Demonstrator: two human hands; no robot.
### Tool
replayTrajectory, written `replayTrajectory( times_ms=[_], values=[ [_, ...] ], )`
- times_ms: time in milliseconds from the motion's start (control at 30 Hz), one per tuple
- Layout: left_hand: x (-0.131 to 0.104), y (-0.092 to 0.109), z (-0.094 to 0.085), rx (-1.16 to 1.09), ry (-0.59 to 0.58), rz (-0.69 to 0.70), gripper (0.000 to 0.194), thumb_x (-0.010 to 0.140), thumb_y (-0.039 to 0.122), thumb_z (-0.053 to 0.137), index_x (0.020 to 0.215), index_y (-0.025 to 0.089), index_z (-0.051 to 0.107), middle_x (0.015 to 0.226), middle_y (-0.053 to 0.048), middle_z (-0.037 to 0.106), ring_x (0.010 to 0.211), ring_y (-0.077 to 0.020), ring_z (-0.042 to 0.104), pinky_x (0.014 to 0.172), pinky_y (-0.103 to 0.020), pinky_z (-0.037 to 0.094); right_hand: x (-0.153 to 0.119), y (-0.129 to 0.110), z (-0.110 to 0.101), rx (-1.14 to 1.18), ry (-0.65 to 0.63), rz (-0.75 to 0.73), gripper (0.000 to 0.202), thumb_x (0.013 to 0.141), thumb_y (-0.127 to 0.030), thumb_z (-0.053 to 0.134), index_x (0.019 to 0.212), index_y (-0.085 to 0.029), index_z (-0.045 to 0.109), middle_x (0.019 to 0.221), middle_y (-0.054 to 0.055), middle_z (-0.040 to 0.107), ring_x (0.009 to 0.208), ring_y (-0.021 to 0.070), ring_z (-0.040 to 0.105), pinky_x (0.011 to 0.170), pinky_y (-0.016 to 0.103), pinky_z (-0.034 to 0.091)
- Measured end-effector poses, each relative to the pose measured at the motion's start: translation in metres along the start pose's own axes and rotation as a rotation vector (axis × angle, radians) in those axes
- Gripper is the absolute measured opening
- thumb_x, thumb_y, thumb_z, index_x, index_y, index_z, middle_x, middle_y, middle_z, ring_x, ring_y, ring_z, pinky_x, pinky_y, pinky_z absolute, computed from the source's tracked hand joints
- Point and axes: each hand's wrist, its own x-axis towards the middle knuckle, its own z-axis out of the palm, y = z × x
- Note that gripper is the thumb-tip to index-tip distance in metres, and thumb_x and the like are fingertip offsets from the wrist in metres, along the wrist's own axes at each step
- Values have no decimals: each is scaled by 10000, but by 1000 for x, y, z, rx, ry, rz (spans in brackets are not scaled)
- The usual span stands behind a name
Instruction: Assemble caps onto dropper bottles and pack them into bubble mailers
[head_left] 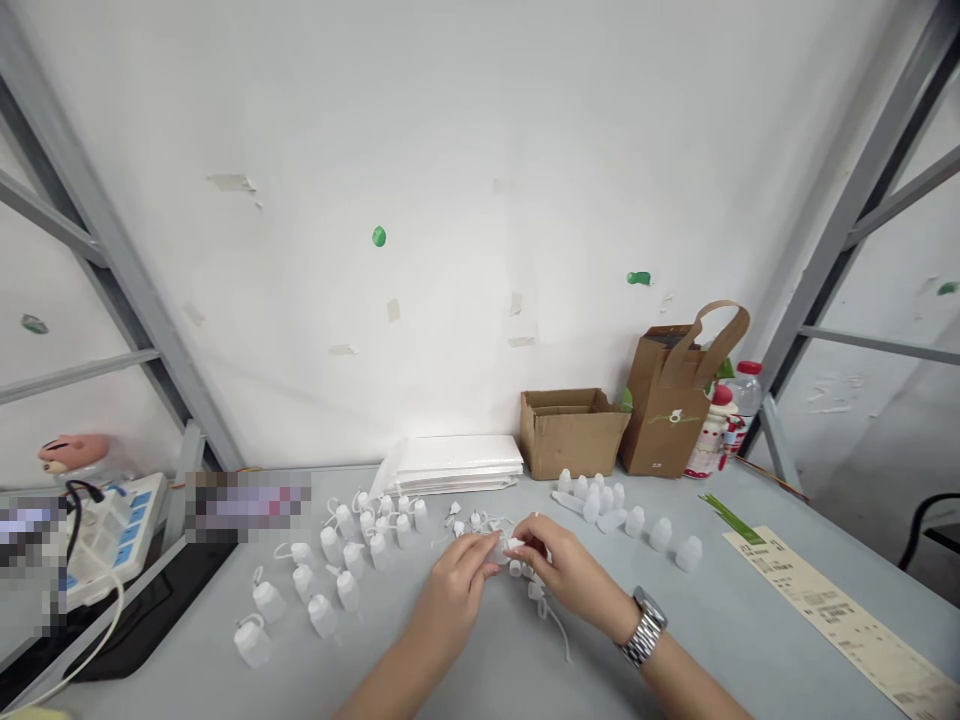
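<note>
Small white bottle (pixel 514 548) pinched between both hands – left hand (pixel 459 578) fingertips closed on left end, right hand (pixel 564 570) on right; axis unclear; held just before cardboard box (pixel 571 432).

Counter (pixel 750 640): capped bottles (pixel 330 560) left, uncapped bottles (pixel 622 515) right, open box (pixel 571 430) and paper bag (pixel 671 400) behind, by wall.

Both forearms are bare, with no sleeves showing anywhere in view. The left hand (pixel 456 585) wears nothing, no ring or band. The right hand (pixel 564 570) has a silver metal link-bracelet wristwatch (pixel 645 626) at its wrist (its face is turned away, unreadable).
</note>
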Motion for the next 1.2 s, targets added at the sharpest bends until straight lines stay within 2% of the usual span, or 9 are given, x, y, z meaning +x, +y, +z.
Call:
replayTrajectory(
  times_ms=[167, 300, 400, 467, 633, 733, 900, 1067, 1200],
  values=[
    [-2, -2, 2, 1, 16, 82, 402, 817, 101, 374, 1125, 263, 575, 955, -60, 643, 891, -168, 603, 754, -316, 563, 0, 2, 9, 25, -11, 107, 399, 905, -415, 319, 621, -200, 497, 526, -30, 498, 502, 125, 459, 506, 233, 348],
    [-1, -2, 1, -34, -1, -21, 410, 811, 109, 378, 1125, 285, 573, 972, -42, 638, 887, -157, 610, 743, -308, 574, 0, 0, 5, 19, -23, 69, 288, 886, -412, 383, 746, -205, 526, 621, -20, 548, 575, 133, 484, 544, 234, 358],
    [-1, -2, 2, -8, 15, -37, 387, 805, 102, 399, 1093, 273, 594, 962, -39, 646, 875, -158, 619, 741, -298, 573, -1, -2, 2, 22, -22, 31, 287, 874, -417, 408, 720, -204, 521, 642, -17, 538, 596, 131, 467, 557, 232, 354],
    [-2, -2, 3, 19, 37, 25, 379, 817, 97, 388, 1086, 263, 596, 948, -45, 649, 869, -159, 619, 724, -287, 575, 0, -2, 5, 103, -21, 78, 342, 857, -457, 421, 650, -197, 502, 585, -29, 503, 543, 116, 439, 518, 221, 343],
    [-3, -1, 1, 139, 134, 268, 380, 858, 98, 364, 1150, 246, 557, 950, -76, 653, 890, -177, 607, 752, -326, 557, 3, 1, 20, 467, -89, 372, 533, 789, -624, 390, 461, -204, 385, 337, -85, 310, 299, 60, 241, 334, 202, 194],
    [-4, -2, 0, 153, 126, 294, 385, 863, 95, 355, 1169, 228, 546, 973, -91, 646, 922, -178, 595, 757, -314, 557, 2, -1, 24, 519, -116, 429, 558, 775, -664, 353, 468, -202, 411, 309, -83, 320, 261, 59, 244, 301, 201, 170],
    [-5, -6, 3, 113, 117, 116, 368, 862, 128, 368, 1152, 257, 554, 1011, -61, 644, 941, -159, 600, 800, -304, 552, 2, 1, 16, 374, 97, 275, 422, 790, -582, 444, 624, -195, 473, 467, -59, 476, 391, 84, 419, 392, 199, 331],
    [-4, -7, 3, 114, 163, 10, 318, 849, 177, 427, 1103, 281, 588, 1010, -39, 657, 940, -161, 611, 818, -305, 540, 10, 6, 1, 480, 285, 304, 434, 725, -591, 523, 833, -172, 561, 524, -57, 492, 411, 97, 438, 432, 230, 369],
    [-3, -7, 2, 126, 188, -8, 285, 838, 211, 464, 1073, 281, 610, 1003, -29, 670, 935, -173, 619, 842, -320, 523, 13, 8, -6, 597, 339, 315, 409, 672, -530, 622, 812, -146, 629, 592, -27, 535, 491, 101, 481, 528, 252, 409]
  ],
)
